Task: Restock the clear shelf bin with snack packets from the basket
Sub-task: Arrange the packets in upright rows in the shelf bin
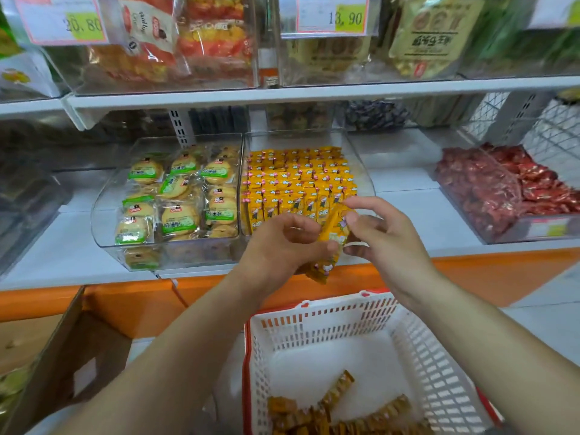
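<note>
Gripping a bunch of yellow packets (335,233) in front of the clear bin (364,171), the left hand (282,246) is holding them low while the right hand (386,237) is pinching one's top. They are looking light, crinkly and slippery, probably best pinched at the sealed ends.

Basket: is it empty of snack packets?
No, a pile of snack packets lies at the near end of the white basket.

— Where do you look from?
— From your own head: one wide-angle view, facing forward and down.
— How near?
— Close. The shelf (408,199) fills the upper half, and the basket (314,312) lies at the lower edge.
</note>
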